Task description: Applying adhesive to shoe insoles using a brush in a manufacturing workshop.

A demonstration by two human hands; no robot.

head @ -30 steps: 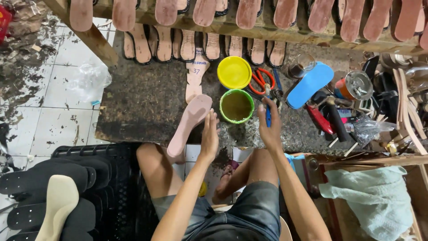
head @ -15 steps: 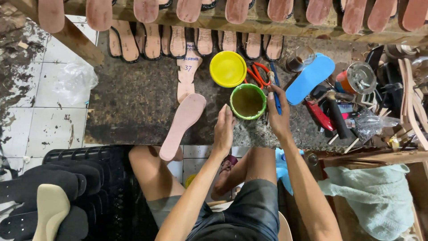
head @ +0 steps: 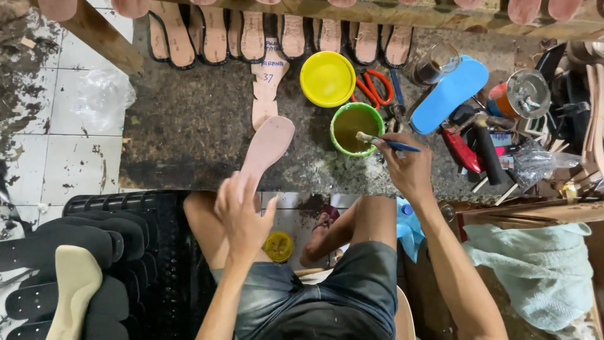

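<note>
My left hand [head: 242, 214] grips the near end of a pink shoe insole [head: 267, 148] that lies on the dark worktop [head: 189, 132]. In my right hand [head: 409, 167] is a blue-handled brush [head: 387, 142], its bristles over the rim of a green pot of brownish glue [head: 355, 128]. A yellow lid [head: 327, 78] rests just behind the pot. A cardboard sole pattern [head: 267, 82] lies beyond the pink insole.
Soles [head: 251, 34] stand in a row along the back. A blue sole [head: 450, 93], red scissors [head: 371, 85], a hammer [head: 487, 148] and jars crowd the right side. Black soles and a cream insole [head: 75, 289] are stacked at my lower left. A pale green cloth [head: 535, 271] lies at the right.
My left hand pulled back toward me, still on the pink insole. My right hand moved the brush to the glue pot's rim. The view shifted closer.
</note>
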